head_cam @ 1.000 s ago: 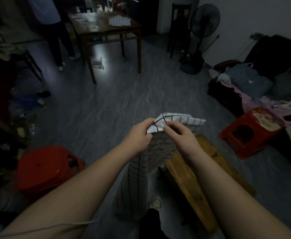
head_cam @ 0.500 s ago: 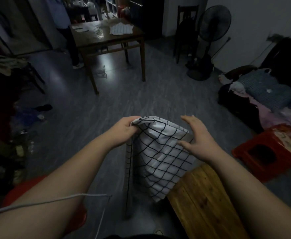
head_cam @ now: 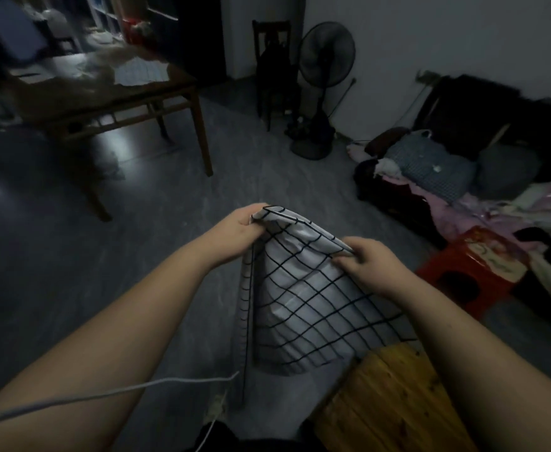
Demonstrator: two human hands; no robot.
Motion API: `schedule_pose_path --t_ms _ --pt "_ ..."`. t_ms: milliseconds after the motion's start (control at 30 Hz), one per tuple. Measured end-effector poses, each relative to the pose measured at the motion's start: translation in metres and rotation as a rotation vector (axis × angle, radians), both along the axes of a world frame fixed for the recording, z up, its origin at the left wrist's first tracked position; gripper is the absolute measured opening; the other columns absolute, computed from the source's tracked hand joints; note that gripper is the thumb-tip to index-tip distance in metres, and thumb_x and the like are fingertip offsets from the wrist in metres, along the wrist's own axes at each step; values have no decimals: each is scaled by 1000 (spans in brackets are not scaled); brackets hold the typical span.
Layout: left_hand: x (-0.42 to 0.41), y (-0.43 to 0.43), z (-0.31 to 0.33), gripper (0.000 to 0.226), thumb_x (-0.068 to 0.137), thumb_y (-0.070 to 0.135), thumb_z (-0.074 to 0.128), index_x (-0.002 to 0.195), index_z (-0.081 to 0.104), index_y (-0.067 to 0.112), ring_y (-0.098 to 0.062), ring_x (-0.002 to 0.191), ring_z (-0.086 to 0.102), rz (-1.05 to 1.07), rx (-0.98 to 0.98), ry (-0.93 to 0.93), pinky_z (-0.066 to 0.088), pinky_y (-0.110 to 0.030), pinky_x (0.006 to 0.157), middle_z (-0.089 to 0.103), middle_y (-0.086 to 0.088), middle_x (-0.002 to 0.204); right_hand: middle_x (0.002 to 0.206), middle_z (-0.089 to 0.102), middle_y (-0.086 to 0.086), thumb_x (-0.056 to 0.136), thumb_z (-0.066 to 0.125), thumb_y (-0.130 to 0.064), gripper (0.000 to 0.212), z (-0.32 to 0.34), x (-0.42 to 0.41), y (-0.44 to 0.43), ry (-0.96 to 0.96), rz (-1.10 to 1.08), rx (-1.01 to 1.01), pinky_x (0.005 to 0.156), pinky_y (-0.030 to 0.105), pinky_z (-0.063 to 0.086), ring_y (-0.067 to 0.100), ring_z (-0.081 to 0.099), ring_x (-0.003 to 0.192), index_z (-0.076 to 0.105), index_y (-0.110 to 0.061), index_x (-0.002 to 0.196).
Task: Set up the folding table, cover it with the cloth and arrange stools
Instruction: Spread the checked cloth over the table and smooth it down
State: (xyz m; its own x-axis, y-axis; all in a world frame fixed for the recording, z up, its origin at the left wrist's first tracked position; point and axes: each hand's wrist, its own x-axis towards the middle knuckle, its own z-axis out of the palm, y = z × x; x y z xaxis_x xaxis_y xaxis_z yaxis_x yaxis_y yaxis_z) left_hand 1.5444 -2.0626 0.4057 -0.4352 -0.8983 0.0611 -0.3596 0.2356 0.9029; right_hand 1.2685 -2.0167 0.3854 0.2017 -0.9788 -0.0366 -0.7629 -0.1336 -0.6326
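Observation:
A white cloth with a black grid (head_cam: 303,308) hangs folded in front of me. My left hand (head_cam: 235,231) grips its top left corner. My right hand (head_cam: 370,264) pinches the top edge further right, fingers curled round the fabric. The cloth's lower end drapes down beside a wooden board with visible grain (head_cam: 394,399) at the bottom right, probably the folding table. A red plastic stool (head_cam: 469,272) stands on the floor to the right, partly covered by a printed sheet.
A dark wooden table (head_cam: 111,93) with papers stands at the back left. A chair (head_cam: 272,70) and a standing fan (head_cam: 324,89) are by the far wall. Piled clothes and bags (head_cam: 447,177) fill the right side. A thin cable (head_cam: 104,393) crosses my left forearm.
My hands have drawn apart along the cloth's top edge, spreading it wider. My right hand went from open against the cloth to pinching its edge. My view tilted up.

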Motion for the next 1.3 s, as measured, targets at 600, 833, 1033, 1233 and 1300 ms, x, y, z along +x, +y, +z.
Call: schedule_pose_path --t_ms 600,833,1033,1233,1300 --pt "-142 -203 47 13 92 25 69 99 73 35 4 95 65 -566 -79 -80 49 -18 90 73 18 96 80 65 -11 91 67 -27 11 64 -68 -50 231 -603 -29 69 30 48 6 60 79 64 -35 85" --pt "-267 -218 56 14 93 15 67 103 75 19 12 85 62 -686 -153 -35 44 -7 80 71 15 94 98 67 -15 84 71 -44 27 66 -159 -19 301 -843 3 78 38 54 12 62 92 60 -43 109" --pt "-358 -233 71 15 94 14 65 94 73 26 2 82 65 -737 -155 0 49 -15 81 73 10 87 99 64 -12 83 66 -27 27 69 -233 21 355 -1008 191 75 39 54 18 61 92 54 -47 98" --pt "-461 -212 87 15 93 18 67 96 73 31 7 83 63 -908 -250 7 46 -9 77 71 18 87 82 62 -8 87 63 -26 12 81 -281 73 373 -1355 141 69 39 53 18 59 81 59 -34 80" --pt "-497 -203 87 11 92 22 68 98 75 29 0 89 64 -977 -280 -7 46 -15 80 73 13 93 80 61 -7 87 63 -23 14 88 -290 89 366 -1458 130 66 36 51 18 57 79 59 -33 78"
